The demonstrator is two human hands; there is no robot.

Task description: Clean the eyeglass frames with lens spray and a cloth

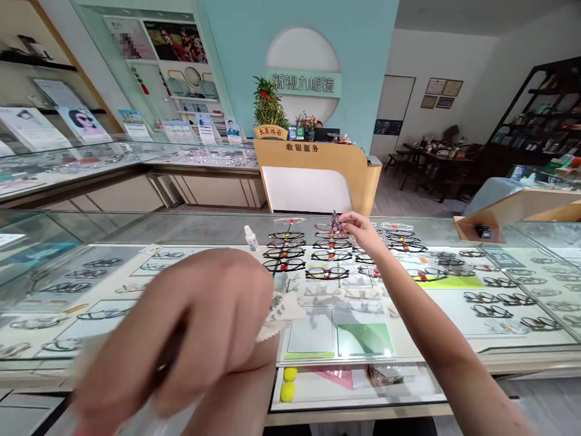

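My left hand (195, 327) is raised close to the camera at the lower left, large and blurred. Its fingers are curled, and a pale cloth with a zigzag edge (285, 307) sticks out beside the fist. Farther off, at the back edge of the glass counter, my right hand (356, 227) pinches a pair of glasses (335, 222) held up on edge. Rows of dark-framed glasses (327, 274) with small red or yellow tags lie on the counter below and around that hand. A small white bottle (250, 238) stands left of the rows.
The glass counter (313, 362) shows more glasses (493, 310) inside on both sides. A front compartment holds yellow round objects (287, 391) and a pink item (333, 376). Beyond are a wooden reception desk (318, 158), a potted plant (267, 106) and a dark table (438, 154).
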